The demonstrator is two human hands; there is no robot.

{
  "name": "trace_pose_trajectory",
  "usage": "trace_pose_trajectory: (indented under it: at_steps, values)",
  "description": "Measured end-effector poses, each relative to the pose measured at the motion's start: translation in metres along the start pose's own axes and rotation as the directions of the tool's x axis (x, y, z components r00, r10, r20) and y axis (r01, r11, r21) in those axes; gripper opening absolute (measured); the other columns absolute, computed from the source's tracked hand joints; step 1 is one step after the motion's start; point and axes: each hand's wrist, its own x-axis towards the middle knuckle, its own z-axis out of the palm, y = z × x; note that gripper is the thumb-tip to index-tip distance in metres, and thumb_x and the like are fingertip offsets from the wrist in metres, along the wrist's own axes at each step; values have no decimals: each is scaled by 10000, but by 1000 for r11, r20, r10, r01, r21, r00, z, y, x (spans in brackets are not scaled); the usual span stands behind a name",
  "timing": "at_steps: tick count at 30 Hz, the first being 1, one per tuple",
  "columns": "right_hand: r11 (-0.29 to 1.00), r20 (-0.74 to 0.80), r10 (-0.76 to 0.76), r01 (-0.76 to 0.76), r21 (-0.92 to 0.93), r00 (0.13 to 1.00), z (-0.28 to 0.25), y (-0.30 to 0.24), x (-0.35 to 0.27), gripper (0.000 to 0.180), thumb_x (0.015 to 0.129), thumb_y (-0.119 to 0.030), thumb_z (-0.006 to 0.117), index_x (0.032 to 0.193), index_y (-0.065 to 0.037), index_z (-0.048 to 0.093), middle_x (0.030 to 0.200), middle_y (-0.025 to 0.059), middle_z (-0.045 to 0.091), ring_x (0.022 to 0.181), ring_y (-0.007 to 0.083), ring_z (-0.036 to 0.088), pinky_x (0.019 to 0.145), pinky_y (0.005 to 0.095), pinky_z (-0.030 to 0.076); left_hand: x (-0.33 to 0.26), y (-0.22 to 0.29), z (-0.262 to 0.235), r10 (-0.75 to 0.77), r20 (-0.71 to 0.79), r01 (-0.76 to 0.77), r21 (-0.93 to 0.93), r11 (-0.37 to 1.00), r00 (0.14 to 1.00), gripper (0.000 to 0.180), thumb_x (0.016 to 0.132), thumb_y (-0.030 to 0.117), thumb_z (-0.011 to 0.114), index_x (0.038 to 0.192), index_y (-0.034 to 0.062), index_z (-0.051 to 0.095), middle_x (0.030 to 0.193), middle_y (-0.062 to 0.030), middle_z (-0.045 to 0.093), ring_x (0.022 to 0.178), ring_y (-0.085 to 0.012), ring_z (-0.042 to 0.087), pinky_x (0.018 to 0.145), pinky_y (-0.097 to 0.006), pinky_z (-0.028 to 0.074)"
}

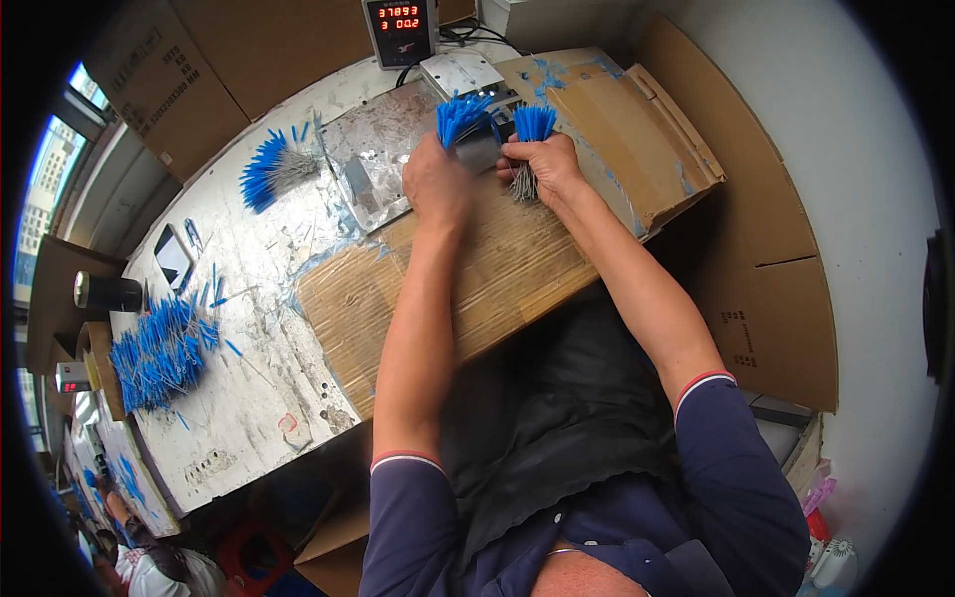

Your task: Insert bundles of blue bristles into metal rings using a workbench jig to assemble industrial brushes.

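Above the far part of the worn white desk [264, 333], we see 2 bare hands side by side, each with its own bundle of thin grey wires with blue ends; the left hand [435, 184] is partly blurred, its grip closed around the left bundle [464, 117], whose blue ends fan out above the fist; the right hand [559, 164] has its grip clamped, thumb against fingers, on the right bundle [535, 121], blue ends upward and grey stems hanging below the fingers. We find the 2 bundles near each other, just in front of a small white-topped machine [460, 72]; behind it stands a black counter unit [400, 32] with a red lit display. Beneath the forearms we see a flat cardboard sheet [448, 289]; to its left lies a scuffed metal plate [383, 139], and to the right a taped cardboard box [622, 129]. Left of the plate we note a fanned pile of blue-ended wires [267, 175]; nearer the desk's left end lies a larger heap of them [164, 353], with a few loose pieces beside it; beyond that heap are a smartphone [172, 259] and a black cylindrical container [107, 292]. At the lower left, we see part of a co-worker [174, 572] in a pale top.
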Motion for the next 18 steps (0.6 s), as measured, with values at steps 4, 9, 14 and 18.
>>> trace_pose_trajectory:
  at_steps: [4, 9, 14, 18]
  values:
    - [989, -67, -101, 93, -113, 993, 5, 2, -6, 126, 788, 58, 715, 853, 34, 609, 741, 141, 657, 564, 224, 672, 461, 335, 591, -1, 1, 0, 83, 0, -82, 67, 994, 997, 101, 847, 106, 645, 920, 41, 620, 845, -198, 667, 831, -414, 648, 732, -523, 482]
    - [967, -94, -175, 154, -201, 980, 8, 4, -6, 100, 774, 67, 690, 810, 36, 602, 717, 120, 641, 561, 211, 665, 447, 332, 582, -2, -1, 1, 95, -20, -92, 122, 988, 995, 81, 821, 56, 625, 898, 34, 614, 881, -191, 664, 839, -408, 646, 754, -521, 485]
    - [950, -139, -149, 103, -293, 979, 13, 0, 2, 132, 778, 86, 673, 828, 28, 566, 726, 131, 629, 554, 207, 657, 443, 325, 580, 1, -5, 3, -50, -120, 56, 41, 998, 992, 82, 865, 85, 631, 923, 30, 610, 883, -194, 660, 837, -421, 643, 749, -518, 481]
    - [949, -171, -146, 89, -302, 974, 23, -3, 9, 128, 775, 92, 668, 815, 28, 564, 716, 137, 623, 551, 222, 656, 437, 336, 575, 1, -5, 5, -76, -144, 78, 3, 997, 987, 140, 914, 156, 647, 935, 25, 603, 886, -202, 658, 845, -427, 634, 743, -513, 473]
